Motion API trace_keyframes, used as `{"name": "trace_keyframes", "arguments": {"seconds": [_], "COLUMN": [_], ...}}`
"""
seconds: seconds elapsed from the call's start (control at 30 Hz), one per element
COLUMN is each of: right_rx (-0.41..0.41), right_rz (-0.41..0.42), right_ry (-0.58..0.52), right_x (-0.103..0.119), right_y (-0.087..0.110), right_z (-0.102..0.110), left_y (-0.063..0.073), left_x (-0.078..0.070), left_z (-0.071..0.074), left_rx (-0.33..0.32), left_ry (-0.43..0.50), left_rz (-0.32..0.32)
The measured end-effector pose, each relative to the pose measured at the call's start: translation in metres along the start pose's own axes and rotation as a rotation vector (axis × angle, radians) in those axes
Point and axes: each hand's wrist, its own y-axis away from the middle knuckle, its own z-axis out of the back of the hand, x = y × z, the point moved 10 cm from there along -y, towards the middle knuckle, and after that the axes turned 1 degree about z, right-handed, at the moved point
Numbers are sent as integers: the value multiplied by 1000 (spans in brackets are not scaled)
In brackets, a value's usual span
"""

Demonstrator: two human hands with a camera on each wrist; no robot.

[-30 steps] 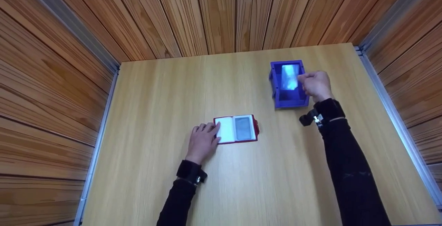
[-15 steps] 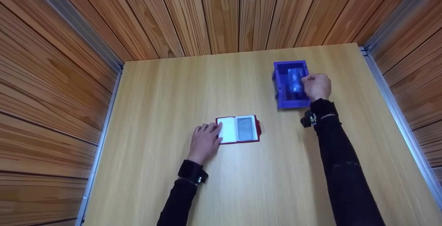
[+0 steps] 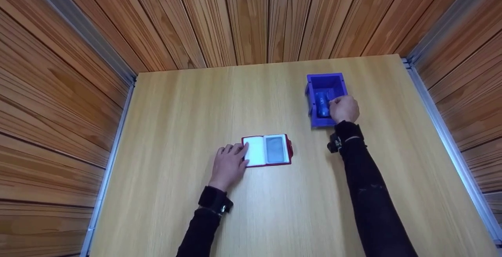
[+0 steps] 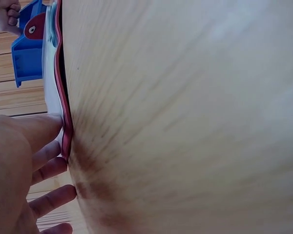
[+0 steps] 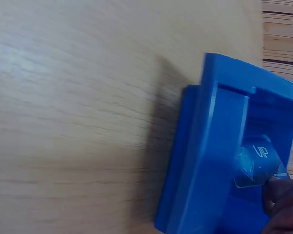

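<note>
My left hand (image 3: 228, 166) rests at the left edge of an open red card holder (image 3: 290, 149), straight fingers touching it. In the left wrist view the thumb (image 4: 39, 129) lies on the holder's white page (image 4: 51, 78). The holder's right side shows a greyish card sleeve (image 3: 275, 149). My right hand (image 3: 345, 109) pinches a shiny blue card (image 3: 322, 104) inside a blue-purple bin (image 3: 325, 122). White "VIP" lettering shows on the card (image 5: 260, 163) in the right wrist view. The fingertips of the right hand (image 5: 285, 204) are at the card's edge, partly cut off by the frame.
The wooden table (image 3: 176, 131) carries the bin at the back right and the card holder near the middle. Wood-plank walls (image 3: 251, 17) stand at the back and sides, with metal rails (image 3: 451, 147) along the table's sides.
My right hand has moved the card down and toward the near left of the bin; the card's bright glare has faded and its lettering shows. The left hand stays on the card holder.
</note>
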Motion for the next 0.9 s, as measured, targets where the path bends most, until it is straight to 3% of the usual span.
{"name": "trace_keyframes", "arguments": {"seconds": [0.5, 0.9], "right_rx": [16, -6], "right_rz": [-135, -114], "right_ry": [84, 44], "right_x": [-19, -19], "right_y": [3, 3], "right_z": [-20, -26], "left_y": [-2, -1], "left_x": [-3, 3], "left_z": [1, -2], "left_rx": [-2, 17], "left_ry": [-13, -1], "left_rz": [-16, 2]}}
